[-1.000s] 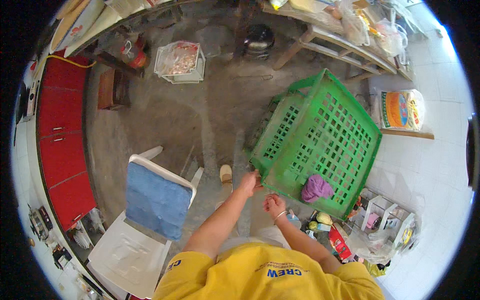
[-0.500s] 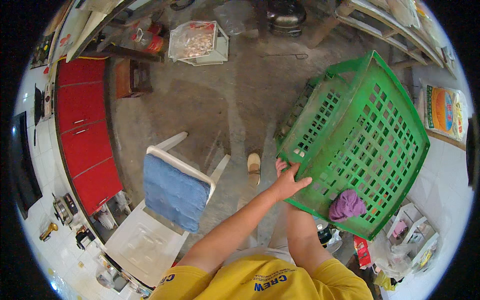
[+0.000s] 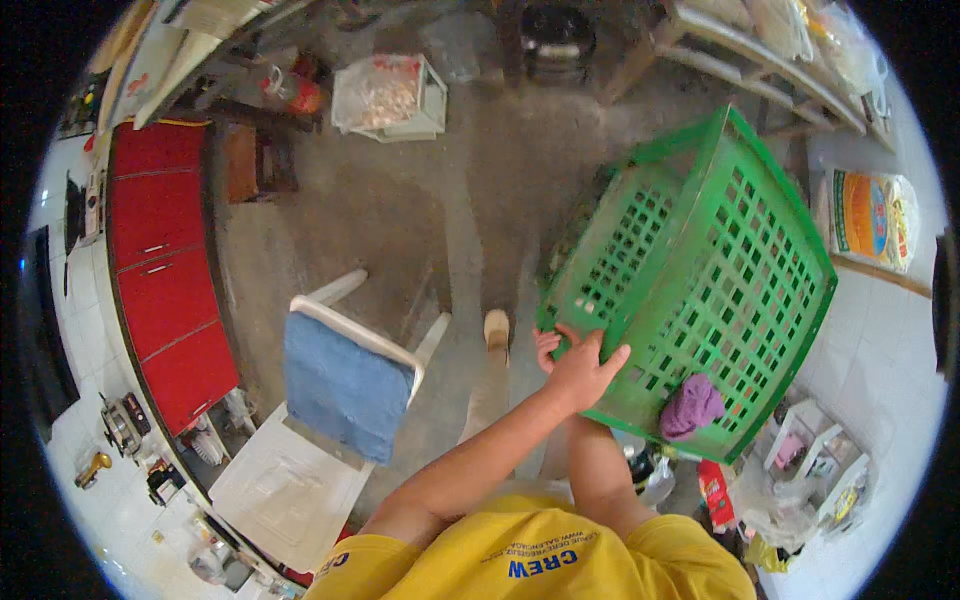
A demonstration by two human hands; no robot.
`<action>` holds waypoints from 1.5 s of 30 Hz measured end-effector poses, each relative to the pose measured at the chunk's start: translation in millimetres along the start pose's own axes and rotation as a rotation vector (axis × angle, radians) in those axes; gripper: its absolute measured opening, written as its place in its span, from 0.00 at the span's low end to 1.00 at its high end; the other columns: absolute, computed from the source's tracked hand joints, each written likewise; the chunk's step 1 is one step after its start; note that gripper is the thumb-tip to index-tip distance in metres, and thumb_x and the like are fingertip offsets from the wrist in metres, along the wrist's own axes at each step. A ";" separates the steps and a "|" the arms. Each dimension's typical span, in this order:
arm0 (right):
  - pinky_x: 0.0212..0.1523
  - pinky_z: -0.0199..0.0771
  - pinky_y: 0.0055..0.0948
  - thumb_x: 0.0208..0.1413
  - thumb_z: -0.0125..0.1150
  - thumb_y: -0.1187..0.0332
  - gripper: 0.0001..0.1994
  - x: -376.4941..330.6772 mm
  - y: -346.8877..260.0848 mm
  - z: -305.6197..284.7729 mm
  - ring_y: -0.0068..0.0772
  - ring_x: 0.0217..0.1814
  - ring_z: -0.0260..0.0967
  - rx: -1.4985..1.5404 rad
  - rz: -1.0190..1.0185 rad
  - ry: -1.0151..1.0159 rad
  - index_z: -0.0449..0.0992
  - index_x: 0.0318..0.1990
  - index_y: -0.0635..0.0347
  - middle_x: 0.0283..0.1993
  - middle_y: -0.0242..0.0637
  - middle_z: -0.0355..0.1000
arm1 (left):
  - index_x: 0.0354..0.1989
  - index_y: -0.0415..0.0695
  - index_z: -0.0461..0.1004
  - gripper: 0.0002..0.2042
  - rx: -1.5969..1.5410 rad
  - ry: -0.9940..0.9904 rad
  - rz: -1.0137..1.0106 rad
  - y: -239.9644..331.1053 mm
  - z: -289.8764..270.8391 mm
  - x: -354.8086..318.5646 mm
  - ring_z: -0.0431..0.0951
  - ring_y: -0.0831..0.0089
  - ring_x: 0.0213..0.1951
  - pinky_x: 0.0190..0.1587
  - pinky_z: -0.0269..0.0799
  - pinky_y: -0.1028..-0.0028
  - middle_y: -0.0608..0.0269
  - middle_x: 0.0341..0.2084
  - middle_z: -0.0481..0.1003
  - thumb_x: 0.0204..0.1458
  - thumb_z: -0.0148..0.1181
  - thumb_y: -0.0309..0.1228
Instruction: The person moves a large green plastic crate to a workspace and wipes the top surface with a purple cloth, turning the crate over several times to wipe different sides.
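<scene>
A large green plastic crate (image 3: 665,290) with rows of square holes stands tilted in front of me, to the right. My left hand (image 3: 588,372) lies on its near left corner, thumb apart and fingers curled over the edge. From below, my right forearm reaches behind the left hand. Fingertips of my right hand (image 3: 545,347) show at the same corner, curled against the crate; the rest of that hand is hidden. On the perforated panel, close to its lower edge, rests a crumpled purple cloth (image 3: 690,408). Neither hand touches the cloth.
A white chair (image 3: 290,480) with a blue cushion (image 3: 345,385) is at my left, beside red cabinets (image 3: 165,255). Farther off stands a white bin (image 3: 425,110) holding a bag of pale pieces. A wooden rack (image 3: 720,60) and a printed sack (image 3: 873,220) are at the right.
The crate has shifted slightly left along with the view. More of my right fingers shows at the corner, and both hands stay on the crate. The cloth remains on the panel.
</scene>
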State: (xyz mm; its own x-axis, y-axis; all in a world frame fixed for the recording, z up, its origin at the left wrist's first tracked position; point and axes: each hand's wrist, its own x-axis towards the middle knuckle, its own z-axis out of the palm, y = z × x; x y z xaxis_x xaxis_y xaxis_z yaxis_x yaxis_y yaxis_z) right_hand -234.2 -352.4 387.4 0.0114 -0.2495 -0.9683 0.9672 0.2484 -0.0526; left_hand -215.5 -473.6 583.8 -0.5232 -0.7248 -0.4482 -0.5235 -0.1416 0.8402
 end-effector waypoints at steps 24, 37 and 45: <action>0.19 0.58 0.27 0.57 0.44 0.60 0.12 -191.8 -102.6 -359.9 0.27 0.19 0.56 0.545 -0.755 0.389 0.63 0.26 0.55 0.18 0.28 0.56 | 0.55 0.34 0.58 0.33 0.014 -0.160 -0.174 -20.2 11.8 33.8 0.62 0.57 0.54 0.53 0.58 0.62 0.47 0.53 0.62 0.50 0.49 0.52; 0.14 0.55 0.27 0.55 0.46 0.56 0.14 -198.8 -205.2 -380.9 0.25 0.19 0.57 0.325 -0.778 0.695 0.63 0.27 0.56 0.20 0.30 0.60 | 0.50 0.33 0.63 0.27 0.241 0.035 -0.171 -28.6 19.9 36.0 0.68 0.59 0.46 0.48 0.61 0.64 0.48 0.45 0.68 0.54 0.45 0.47; 0.38 0.69 0.31 0.53 0.48 0.51 0.22 -208.6 -284.8 -363.1 0.31 0.36 0.68 -0.415 -0.757 0.484 0.71 0.45 0.61 0.40 0.36 0.71 | 0.58 0.35 0.53 0.31 0.376 0.218 -0.056 9.0 40.9 9.4 0.54 0.55 0.60 0.59 0.51 0.62 0.46 0.58 0.53 0.53 0.47 0.45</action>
State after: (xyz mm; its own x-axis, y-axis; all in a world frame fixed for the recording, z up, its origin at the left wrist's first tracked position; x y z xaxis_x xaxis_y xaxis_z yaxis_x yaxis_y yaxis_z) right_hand -604.1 -31.3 515.7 -0.7676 -0.0909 -0.6345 0.5102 0.5125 -0.6907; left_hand -252.7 -454.1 574.6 -0.3538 -0.8543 -0.3807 -0.7763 0.0411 0.6290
